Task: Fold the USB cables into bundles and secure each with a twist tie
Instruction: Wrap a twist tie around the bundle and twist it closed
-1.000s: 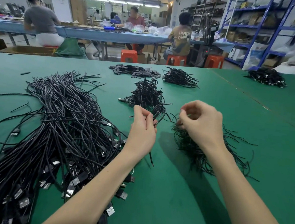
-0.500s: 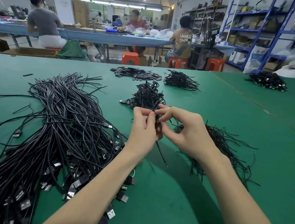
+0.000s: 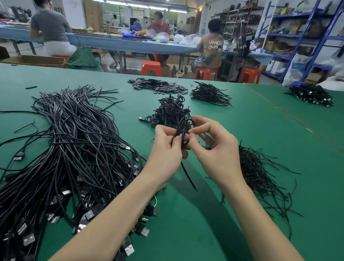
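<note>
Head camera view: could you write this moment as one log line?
left hand: grips folded cable | right hand: pinches folded cable | loose cables: left | twist ties: right

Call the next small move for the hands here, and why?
Probably wrap and twist the tie shut around the bundle. Both hands hold the folded cable above the table: the left hand grips it, the right hand pinches at it from the other side. A thin tie hangs loose below the left hand, so the bundle does not look secured yet.

Both hands raised close together, left hand [image 3: 166, 150] gripping, right hand [image 3: 216, 152] pinching
</note>
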Demonstrator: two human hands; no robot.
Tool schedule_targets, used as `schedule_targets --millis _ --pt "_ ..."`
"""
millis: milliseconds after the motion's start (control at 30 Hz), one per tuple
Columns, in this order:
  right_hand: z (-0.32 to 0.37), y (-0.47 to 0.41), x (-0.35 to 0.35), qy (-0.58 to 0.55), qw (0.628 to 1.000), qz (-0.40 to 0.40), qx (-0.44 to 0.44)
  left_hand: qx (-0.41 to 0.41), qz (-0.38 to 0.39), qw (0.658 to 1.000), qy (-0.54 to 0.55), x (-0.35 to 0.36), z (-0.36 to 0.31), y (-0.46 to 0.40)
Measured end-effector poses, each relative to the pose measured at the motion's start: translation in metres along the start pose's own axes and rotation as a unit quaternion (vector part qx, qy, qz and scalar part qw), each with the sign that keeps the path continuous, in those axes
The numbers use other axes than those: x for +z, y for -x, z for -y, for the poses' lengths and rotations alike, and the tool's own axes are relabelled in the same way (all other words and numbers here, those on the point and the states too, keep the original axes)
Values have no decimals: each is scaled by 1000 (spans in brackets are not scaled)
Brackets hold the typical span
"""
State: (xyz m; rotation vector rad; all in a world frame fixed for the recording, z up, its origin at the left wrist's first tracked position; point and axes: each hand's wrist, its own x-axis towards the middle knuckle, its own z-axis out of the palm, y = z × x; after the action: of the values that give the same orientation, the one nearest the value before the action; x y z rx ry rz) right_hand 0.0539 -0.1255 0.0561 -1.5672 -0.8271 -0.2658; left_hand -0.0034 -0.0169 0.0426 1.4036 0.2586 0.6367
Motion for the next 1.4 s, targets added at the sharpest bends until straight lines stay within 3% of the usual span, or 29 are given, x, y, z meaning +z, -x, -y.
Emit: schedule_targets --millis 267,467,633,767,833,967,1033,1200,1333,1400 --pt "3 -5 -2 37 999 -8 32 69 7 970 -232 -3 1 3" --pt "1 0 3 110 989 57 -79 92 -12 951 -294 -4 -2 5" --pt "3 -1 -3 110 982 98 -115 109 -3 938 -329 -6 -9 2" --pt "1 -2 -7 199 959 130 -156 135 22 925 -354 -9 -9 1" --pt "-2 -1 -7 199 960 129 -149 118 50 934 -332 -11 -8 -1" --pt "-6 -1 -6 195 963 114 -145 47 71 981 -175 -8 -9 -6" --pt "-6 -2 -6 194 964 111 -146 45 71 986 -146 -7 -8 -7" --pt "-8 1 -1 112 984 89 -109 40 -3 997 -69 -6 -6 -7" --pt "-10 6 11 -33 999 1 19 4 -16 995 97 -3 -12 -6" --pt "-9 6 17 -187 972 -31 142 -7 -18 990 139 -4 -13 -6"
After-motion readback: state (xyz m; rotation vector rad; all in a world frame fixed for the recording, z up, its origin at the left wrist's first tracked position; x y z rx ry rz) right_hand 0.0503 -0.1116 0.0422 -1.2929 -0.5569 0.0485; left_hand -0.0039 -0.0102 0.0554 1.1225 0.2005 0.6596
